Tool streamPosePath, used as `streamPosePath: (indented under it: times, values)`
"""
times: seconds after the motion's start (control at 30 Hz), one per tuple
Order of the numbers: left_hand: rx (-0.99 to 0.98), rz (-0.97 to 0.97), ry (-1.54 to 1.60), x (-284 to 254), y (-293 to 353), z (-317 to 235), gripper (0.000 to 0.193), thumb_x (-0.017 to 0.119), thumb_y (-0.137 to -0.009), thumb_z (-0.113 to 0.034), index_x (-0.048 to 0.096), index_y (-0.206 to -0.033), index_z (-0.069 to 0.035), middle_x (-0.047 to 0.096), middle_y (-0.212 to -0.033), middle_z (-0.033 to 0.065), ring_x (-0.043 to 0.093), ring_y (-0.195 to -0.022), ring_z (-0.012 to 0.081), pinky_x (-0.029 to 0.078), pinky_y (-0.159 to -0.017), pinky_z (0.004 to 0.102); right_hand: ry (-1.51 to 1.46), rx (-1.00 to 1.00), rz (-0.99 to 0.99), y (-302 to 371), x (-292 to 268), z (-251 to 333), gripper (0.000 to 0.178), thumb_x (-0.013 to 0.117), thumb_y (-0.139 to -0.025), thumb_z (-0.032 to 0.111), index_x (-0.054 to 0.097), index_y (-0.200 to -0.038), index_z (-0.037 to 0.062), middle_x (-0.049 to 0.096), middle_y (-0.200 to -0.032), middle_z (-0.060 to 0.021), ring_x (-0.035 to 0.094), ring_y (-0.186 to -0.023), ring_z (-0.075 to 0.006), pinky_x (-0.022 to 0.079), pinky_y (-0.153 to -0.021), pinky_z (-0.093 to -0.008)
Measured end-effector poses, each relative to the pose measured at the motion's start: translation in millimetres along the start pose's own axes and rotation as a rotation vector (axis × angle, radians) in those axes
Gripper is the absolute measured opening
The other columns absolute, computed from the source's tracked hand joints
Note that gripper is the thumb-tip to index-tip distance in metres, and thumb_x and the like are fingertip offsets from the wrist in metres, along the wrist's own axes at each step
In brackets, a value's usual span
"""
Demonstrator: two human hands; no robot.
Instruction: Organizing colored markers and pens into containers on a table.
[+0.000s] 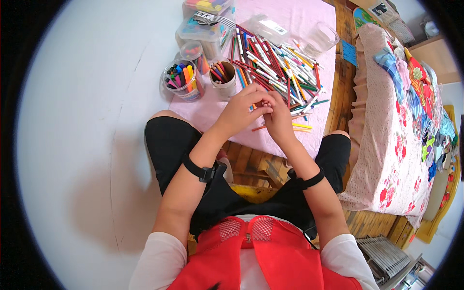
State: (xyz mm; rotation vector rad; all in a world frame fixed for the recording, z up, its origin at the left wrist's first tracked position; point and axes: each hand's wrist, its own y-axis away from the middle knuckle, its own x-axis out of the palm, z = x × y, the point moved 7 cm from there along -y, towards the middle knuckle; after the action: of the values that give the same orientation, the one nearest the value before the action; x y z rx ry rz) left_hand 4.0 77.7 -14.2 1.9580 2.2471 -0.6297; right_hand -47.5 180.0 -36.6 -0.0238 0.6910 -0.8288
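Colored pencils point(278, 63) lie heaped in a loose pile on the pink-covered bench point(299, 12), just beyond our two hands. Our left hand point(243, 108) and right hand point(281, 117) meet at the pile's near edge, fingers bent toward each other; we cannot quite tell whether either one grips anything. Left of the pile, we see a cup of pencils point(225, 91) beside a clear tub of markers point(190, 96).
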Motion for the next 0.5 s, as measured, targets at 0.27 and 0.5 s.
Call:
streamPosePath:
  times: [0.27,0.5]
  values:
    - [0.460,-0.628,-0.361,-67.8,21.3,-77.0,0.031,0.075,-0.076,0.001,0.071,-0.105,-0.007,0.065,-0.102,0.0077,0.063,-0.094,0.0231,0.051,-0.080,0.0322,-0.019,-0.420,-0.143,-54.5,-18.3,102.9,0.036,0.064,-0.078,-0.002,0.057,-0.112,0.0055,0.052,-0.110,-0.0150,0.062,-0.093,-0.0382,0.053,-0.074,-0.0447]
    - [0.129,-0.739,-0.286,-103.0,15.3,-25.3,0.019,0.079,-0.078,-0.008,0.071,-0.095,-0.005,0.064,-0.098,0.0070,0.058,-0.092,0.0221,0.046,-0.082,0.0332,0.056,-0.282,0.003,-84.7,25.4,79.9,0.023,0.061,-0.084,0.003,0.056,-0.106,-0.0018,0.054,-0.106,-0.0172,0.059,-0.095,-0.0383,0.050,-0.076,-0.0443]
